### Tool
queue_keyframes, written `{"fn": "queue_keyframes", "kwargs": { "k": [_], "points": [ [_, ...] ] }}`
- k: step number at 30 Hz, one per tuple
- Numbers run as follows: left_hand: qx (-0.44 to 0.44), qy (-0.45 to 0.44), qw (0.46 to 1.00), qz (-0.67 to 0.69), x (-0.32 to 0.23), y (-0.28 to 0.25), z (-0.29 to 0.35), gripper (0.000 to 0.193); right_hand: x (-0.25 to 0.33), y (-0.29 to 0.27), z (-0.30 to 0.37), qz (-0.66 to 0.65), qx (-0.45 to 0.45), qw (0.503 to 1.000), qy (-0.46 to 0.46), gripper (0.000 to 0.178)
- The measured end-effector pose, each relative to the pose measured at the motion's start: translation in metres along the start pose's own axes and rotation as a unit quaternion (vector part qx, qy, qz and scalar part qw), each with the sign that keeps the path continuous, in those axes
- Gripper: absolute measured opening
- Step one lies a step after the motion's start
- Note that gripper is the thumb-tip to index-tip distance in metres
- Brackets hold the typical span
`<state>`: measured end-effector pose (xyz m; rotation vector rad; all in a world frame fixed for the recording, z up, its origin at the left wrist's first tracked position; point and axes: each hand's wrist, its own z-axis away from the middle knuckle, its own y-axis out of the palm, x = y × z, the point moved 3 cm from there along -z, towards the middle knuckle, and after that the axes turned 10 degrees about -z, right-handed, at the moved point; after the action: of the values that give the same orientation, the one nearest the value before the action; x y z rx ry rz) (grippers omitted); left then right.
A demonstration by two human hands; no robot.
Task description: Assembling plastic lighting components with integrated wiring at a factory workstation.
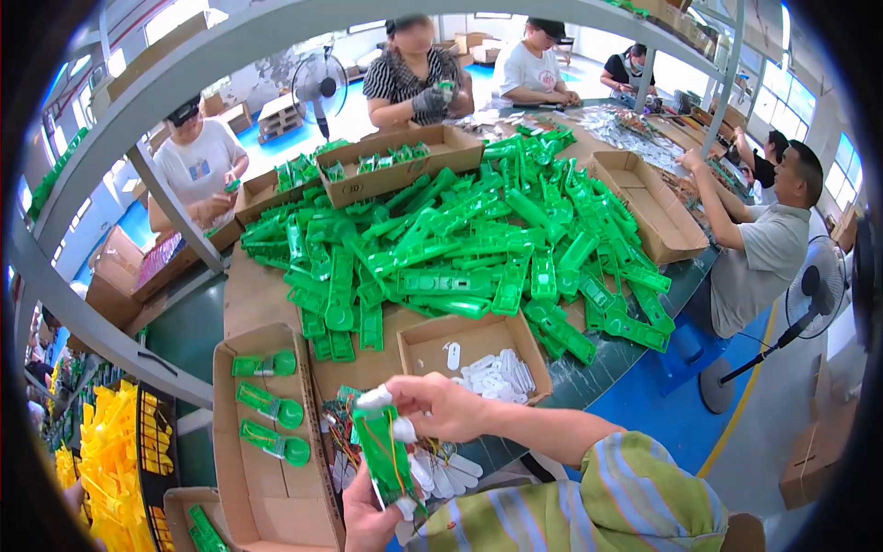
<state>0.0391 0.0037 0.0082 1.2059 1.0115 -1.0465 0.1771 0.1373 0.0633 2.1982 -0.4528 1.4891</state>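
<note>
A green plastic housing [384,451] with yellow and red wires inside is held upright between my hands. My left hand [370,515] grips its lower end, thumb along the side. At the upper end, my right hand [437,408] closes around it, with white coverings on the fingertips. Just behind lies a bundle of thin coloured wires [342,432] and several white strips [452,472]. An open cardboard box [543,385] beyond my right hand holds white oval pieces [497,375]. To the left, a long cardboard tray [225,405] contains several green housings [269,404] fitted with wires.
A large heap of green housings [441,248] covers the table's middle. Cardboard trays [405,179] stand behind and beside it. Yellow parts [115,451] fill a black rack at left. Grey shelf posts [179,198] cross the left side. Co-workers [414,83] stand around the table; a fan [809,294] is at right.
</note>
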Motion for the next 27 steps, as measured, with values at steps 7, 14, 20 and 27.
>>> {"fn": "queue_keyframes", "kwargs": {
  "k": [7, 14, 20, 27],
  "points": [
    [-0.329, 0.048, 0.943, -0.034, -0.028, -0.098, 0.018, 0.034, -0.010, -0.087, 0.009, 0.046, -0.319, 0.942, -0.090, 0.023],
    [-0.304, -0.053, 0.939, -0.151, 0.018, -0.193, 0.031, 0.034, -0.033, -0.133, -0.011, 0.629, -0.264, 0.728, -0.071, 0.026],
    [-0.322, 0.106, 0.808, -0.482, -0.030, -0.108, 0.029, 0.036, -0.060, -0.190, -0.045, 0.684, -0.236, 0.665, 0.184, 0.057],
    [-0.247, -0.075, 0.714, -0.650, -0.011, -0.135, 0.039, 0.019, 0.004, -0.159, -0.036, 0.686, -0.232, 0.690, -0.018, 0.053]
  ]
}}
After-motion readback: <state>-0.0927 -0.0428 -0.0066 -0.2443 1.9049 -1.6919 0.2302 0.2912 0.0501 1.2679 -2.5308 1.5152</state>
